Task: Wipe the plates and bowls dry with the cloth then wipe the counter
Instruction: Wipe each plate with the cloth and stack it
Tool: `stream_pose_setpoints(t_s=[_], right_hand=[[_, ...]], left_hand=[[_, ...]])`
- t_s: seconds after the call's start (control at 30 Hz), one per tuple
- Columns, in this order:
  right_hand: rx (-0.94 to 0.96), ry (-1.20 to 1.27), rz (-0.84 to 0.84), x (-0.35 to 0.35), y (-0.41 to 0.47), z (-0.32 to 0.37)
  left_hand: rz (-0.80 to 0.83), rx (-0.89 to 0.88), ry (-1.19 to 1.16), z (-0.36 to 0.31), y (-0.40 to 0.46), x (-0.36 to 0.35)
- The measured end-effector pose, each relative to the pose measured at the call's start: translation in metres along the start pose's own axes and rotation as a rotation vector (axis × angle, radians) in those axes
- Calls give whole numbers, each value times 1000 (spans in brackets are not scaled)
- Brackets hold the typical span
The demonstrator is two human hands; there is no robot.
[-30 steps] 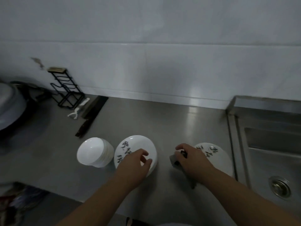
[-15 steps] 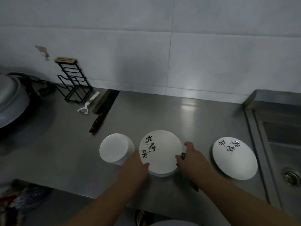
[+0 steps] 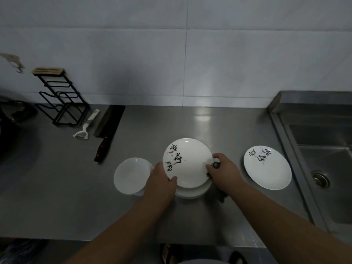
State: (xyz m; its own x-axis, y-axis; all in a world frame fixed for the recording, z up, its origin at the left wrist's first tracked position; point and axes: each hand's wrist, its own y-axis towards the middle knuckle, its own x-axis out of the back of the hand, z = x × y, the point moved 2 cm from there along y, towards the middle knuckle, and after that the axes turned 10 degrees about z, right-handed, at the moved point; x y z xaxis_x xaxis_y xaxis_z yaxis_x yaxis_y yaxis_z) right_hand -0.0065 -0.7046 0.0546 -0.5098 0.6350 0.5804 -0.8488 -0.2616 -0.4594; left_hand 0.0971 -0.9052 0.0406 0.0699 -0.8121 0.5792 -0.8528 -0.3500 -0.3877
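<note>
A white plate with black calligraphy (image 3: 187, 161) tops a small stack of plates (image 3: 192, 192) on the steel counter (image 3: 190, 122). It looks tilted up at its near edge. My left hand (image 3: 161, 182) grips its left rim, thumb on top. My right hand (image 3: 223, 171) holds its right rim while also holding a dark cloth (image 3: 222, 195), which hangs below the hand. A stack of white bowls (image 3: 131, 175) stands just left of my left hand. Another calligraphy plate (image 3: 267, 169) lies alone to the right.
A sink (image 3: 323, 168) with a drain (image 3: 321, 181) borders the counter on the right. At the back left are a black wire rack (image 3: 61, 100), a white peeler (image 3: 85, 126) and a cleaver (image 3: 108, 130). A dark pot sits at the far left edge.
The view has shifted, and the plates now sit more to the right in it. Both hands have closed on the rims of the top plate, the right hand having come over from the right-hand plate.
</note>
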Motion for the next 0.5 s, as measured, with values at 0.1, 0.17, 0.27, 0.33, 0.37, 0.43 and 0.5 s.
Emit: stream_pose_setpoints(t_s=[0.1,0.17,0.27,0.33,0.37,0.43,0.5], right_hand=[[1,113,-14,2,-5,-5],[0,225,-28,6,-11,-12],[28,278,-64,20,-25,-21],[42,279,-78,31,-37,-31],[43,281,-79,36,-42,-37],[27,284,-74,47,-53,-54],[0,277,-72,58,-64,-75]], left_hand=[[-28,-18,-24,-4,-6,0],[-27,-27,-65,-7,-12,-3],[-9,-52,-53,-13,-21,-14],[-14,-72,17,-22,-29,-24],[-22,-81,48,-27,-34,-30],[-33,-130,84,-36,-43,-45],[-8,-159,109,-42,-51,-63]])
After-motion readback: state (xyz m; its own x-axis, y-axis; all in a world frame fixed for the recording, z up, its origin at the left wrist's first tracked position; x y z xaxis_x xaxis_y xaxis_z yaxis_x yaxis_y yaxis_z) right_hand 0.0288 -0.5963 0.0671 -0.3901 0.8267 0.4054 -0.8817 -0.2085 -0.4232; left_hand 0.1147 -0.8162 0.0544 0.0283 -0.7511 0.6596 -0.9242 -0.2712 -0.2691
